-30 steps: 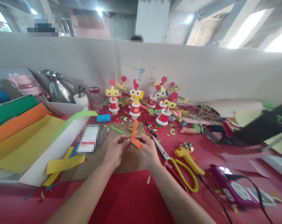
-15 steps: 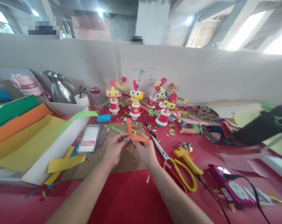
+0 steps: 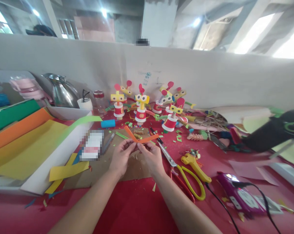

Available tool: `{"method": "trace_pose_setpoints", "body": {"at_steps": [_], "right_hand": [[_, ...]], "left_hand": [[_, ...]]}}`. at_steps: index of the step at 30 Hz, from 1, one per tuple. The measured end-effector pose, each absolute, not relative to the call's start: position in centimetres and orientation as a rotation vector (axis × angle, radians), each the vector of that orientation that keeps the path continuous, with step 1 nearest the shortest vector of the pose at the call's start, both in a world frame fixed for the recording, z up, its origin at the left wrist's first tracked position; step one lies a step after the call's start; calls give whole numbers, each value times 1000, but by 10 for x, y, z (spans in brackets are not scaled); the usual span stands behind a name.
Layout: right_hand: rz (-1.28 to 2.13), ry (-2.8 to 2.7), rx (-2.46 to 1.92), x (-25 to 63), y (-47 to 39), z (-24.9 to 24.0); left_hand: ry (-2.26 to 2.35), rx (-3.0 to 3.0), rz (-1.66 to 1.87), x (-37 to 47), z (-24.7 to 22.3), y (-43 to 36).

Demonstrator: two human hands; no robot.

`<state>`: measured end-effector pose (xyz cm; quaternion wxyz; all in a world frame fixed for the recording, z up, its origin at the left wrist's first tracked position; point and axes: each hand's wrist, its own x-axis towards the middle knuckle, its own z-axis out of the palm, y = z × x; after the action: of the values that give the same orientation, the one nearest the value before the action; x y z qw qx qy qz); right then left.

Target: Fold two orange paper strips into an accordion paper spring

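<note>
Two orange paper strips [image 3: 149, 138] meet at a corner and spread in a wide V above a brown cardboard sheet [image 3: 100, 169]. My left hand [image 3: 122, 152] pinches them at the joint from the left. On the other side, the thumb and fingers of my right hand [image 3: 149, 154] are closed on the same joint. Just beyond the strips lie folded paper springs [image 3: 138, 132] and a green strip [image 3: 121, 135]. A black pen [image 3: 159, 140] and scissors [image 3: 170, 157] with red and yellow handles rest right of my right hand.
Paper-cup figures [image 3: 140, 113] stand at the back. A yellow glue gun [image 3: 197, 167] and a purple device [image 3: 243, 193] with cables lie to the right. At left are a white box [image 3: 56, 156] with coloured paper, yellow strips [image 3: 69, 170] and a steel jug [image 3: 61, 92].
The orange strips have turned: one arm leans further left, and the other now points up and right. Both hands have drawn closer together at the joint.
</note>
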<state>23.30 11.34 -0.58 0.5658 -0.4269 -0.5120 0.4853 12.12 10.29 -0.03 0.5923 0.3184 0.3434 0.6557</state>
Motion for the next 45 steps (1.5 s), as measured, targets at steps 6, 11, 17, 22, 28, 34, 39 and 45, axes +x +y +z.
{"method": "trace_pose_setpoints", "body": {"at_steps": [6,11,17,22,28,34,39,45], "right_hand": [[899,-1359,-1009,231,109,0],[869,-1350,-1003,226,106,1],[830,-1403,-1002,226,104,1],[719,-1429,-1002,224,103,0],[835,-1457,-874,226,105,-3],[866,-1518,-828,234,112,1],[764,-1604,-812,239,115,4],[739,-1679,-797,240,115,3]], "left_hand": [[781,721,1523,119,-1,102],[779,695,1479,118,-2,102],[828,630,1443,116,3,103],[811,571,1379,110,5,105],[781,412,1298,102,4,107],[745,308,1205,98,4,107],[713,316,1150,95,3,107],[686,453,1182,95,4,106]]}}
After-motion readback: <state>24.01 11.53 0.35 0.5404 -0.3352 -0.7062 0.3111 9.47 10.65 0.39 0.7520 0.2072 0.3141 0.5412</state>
